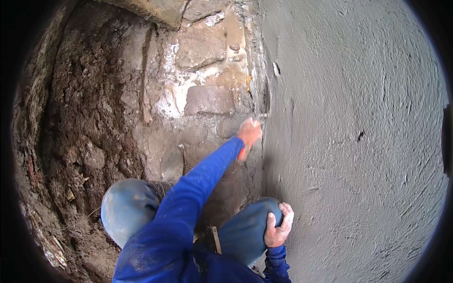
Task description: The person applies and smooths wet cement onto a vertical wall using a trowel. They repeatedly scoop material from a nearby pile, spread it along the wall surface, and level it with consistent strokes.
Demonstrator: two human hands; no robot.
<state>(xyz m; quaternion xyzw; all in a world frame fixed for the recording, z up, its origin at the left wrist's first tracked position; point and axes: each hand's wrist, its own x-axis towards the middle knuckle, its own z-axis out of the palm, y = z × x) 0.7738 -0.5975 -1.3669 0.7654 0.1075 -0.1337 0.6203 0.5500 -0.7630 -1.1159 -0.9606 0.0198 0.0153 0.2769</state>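
Observation:
My left hand (250,131), on the outstretched arm, is closed around the orange handle (243,153) of what looks like a trowel. Its metal part (263,115) shows only narrowly beside the lower edge of the grey cement-rendered wall (349,155); most of the blade is hidden or edge-on. The hand is slightly blurred. My right hand (279,226), dusted with pale cement, is bent over my right knee (252,226), close to the wall. Its fingers rest around the knee and hold no tool.
Damp stone paving (210,100) with whitish smears runs along the wall's foot. Loose brown soil (89,118) banks up on the left, beside my left knee (127,212). A large stone block (160,12) lies at the far end. Small pits mark the wall.

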